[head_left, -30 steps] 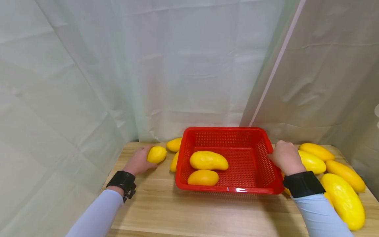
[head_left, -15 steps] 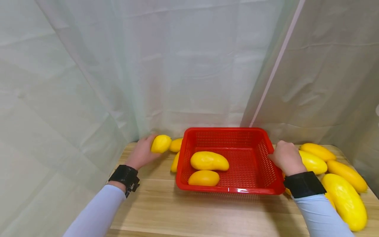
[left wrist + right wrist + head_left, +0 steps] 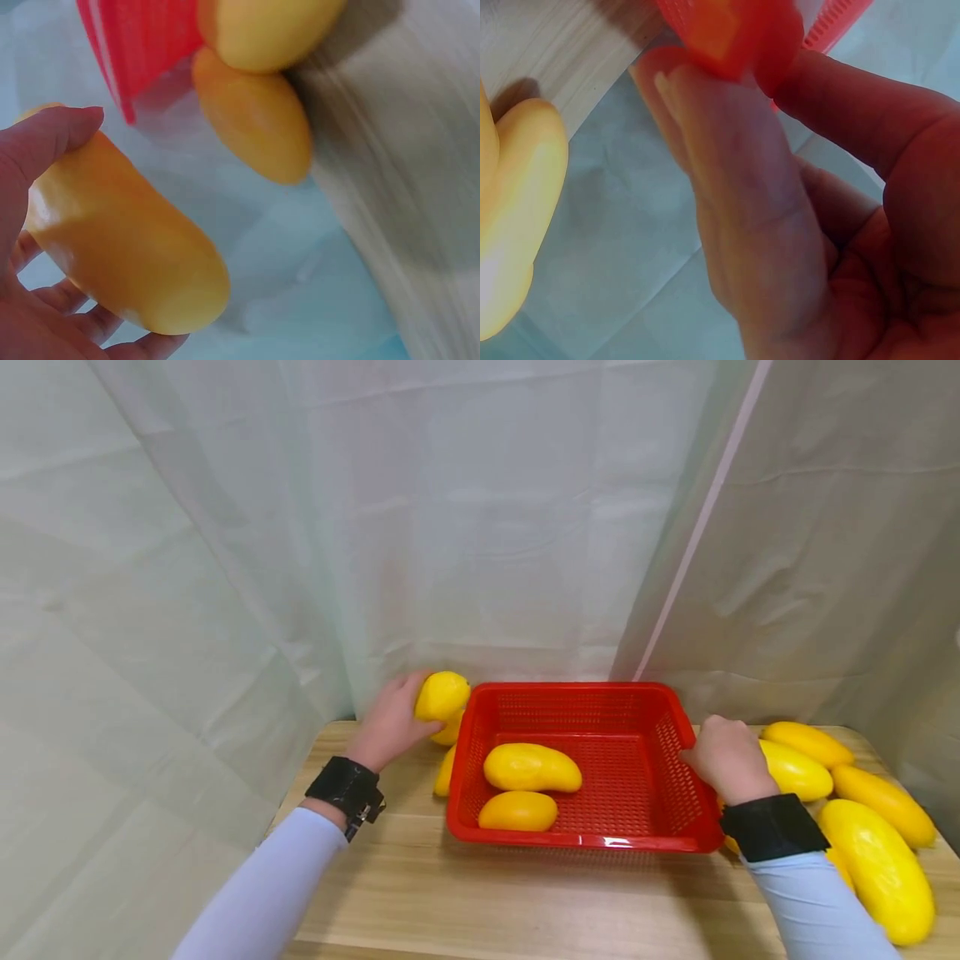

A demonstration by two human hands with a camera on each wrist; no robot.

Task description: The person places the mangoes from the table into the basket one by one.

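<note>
My left hand (image 3: 393,720) grips a yellow mango (image 3: 442,694) (image 3: 120,240), lifted off the table beside the back left corner of the red basket (image 3: 577,840). Thumb and fingers wrap round the fruit in the left wrist view. My right hand (image 3: 726,758) pinches the basket's right rim (image 3: 735,34) between thumb and fingers. Two mangoes (image 3: 531,767) (image 3: 517,811) lie inside the basket on its left side.
Two more mangoes (image 3: 444,770) (image 3: 255,120) lie on the wooden table (image 3: 465,893) by the basket's left wall. Several mangoes (image 3: 877,868) are heaped at the table's right end. White curtains hang close behind and to both sides.
My left hand has lifted its mango off the table and carried it up and to the right, toward the basket's back left corner. My right hand has stayed on the rim.
</note>
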